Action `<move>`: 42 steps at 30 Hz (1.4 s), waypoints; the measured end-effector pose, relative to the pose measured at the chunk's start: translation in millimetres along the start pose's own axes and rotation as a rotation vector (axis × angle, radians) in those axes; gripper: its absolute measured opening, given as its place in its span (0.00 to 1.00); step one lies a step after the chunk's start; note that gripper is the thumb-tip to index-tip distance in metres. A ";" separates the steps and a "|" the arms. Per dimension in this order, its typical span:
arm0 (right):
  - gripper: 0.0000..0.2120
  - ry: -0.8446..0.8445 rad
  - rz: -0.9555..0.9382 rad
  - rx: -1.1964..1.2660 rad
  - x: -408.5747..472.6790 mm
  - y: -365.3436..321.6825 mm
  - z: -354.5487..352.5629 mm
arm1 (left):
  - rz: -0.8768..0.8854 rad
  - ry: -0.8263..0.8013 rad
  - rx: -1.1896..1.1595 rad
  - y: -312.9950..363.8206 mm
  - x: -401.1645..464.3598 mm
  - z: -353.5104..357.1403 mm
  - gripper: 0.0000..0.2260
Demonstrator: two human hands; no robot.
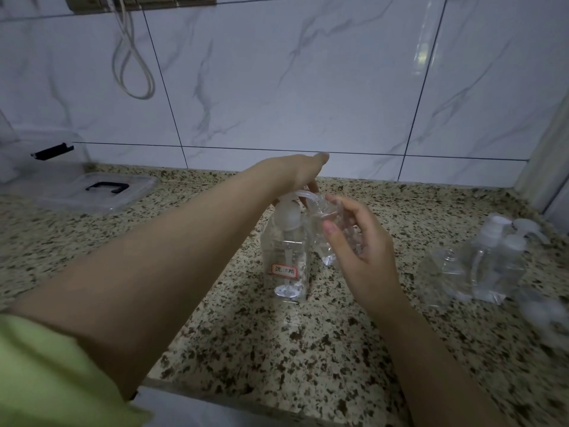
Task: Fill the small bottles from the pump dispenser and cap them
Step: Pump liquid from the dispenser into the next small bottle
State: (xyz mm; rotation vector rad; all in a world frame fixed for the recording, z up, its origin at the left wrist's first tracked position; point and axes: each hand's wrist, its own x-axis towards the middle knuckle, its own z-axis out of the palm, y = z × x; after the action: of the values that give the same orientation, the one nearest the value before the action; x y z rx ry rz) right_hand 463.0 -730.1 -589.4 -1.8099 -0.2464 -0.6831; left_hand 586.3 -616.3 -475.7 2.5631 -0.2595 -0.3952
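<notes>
A clear square pump dispenser (288, 266) with a red-framed label stands upright mid-counter, a little liquid at its bottom. My left hand (300, 172) rests palm-down on its white pump head, fingers curled over the spout. My right hand (365, 241) holds a small clear bottle (326, 235) tilted, its mouth up against the spout. The small bottle's lower part shows beside the dispenser; my fingers hide its right side. To the right, several small clear bottles (489, 269) with white pump caps lie and stand in a loose cluster.
The speckled granite counter (277, 349) ends at a front edge near the bottom. A clear plastic box lid with a black handle (106, 188) lies at the left by a clear box. Behind is a tiled wall with a hanging white cable (132, 69).
</notes>
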 end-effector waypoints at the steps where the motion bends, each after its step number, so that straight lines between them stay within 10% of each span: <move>1: 0.20 -0.001 0.000 0.005 0.5 -0.1 0.6 | -0.002 0.007 -0.012 -0.5 -0.1 -1.0 0.33; 42: 0.19 0.013 -0.036 -0.031 -0.1 0.4 1.4 | -0.012 0.016 -0.015 -1.0 0.2 -0.6 0.33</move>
State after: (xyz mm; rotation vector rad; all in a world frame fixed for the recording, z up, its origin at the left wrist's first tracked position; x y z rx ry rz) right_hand 463.5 -728.9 -590.0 -1.8335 -0.2620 -0.7273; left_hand 586.8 -615.1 -475.8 2.5527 -0.2347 -0.3799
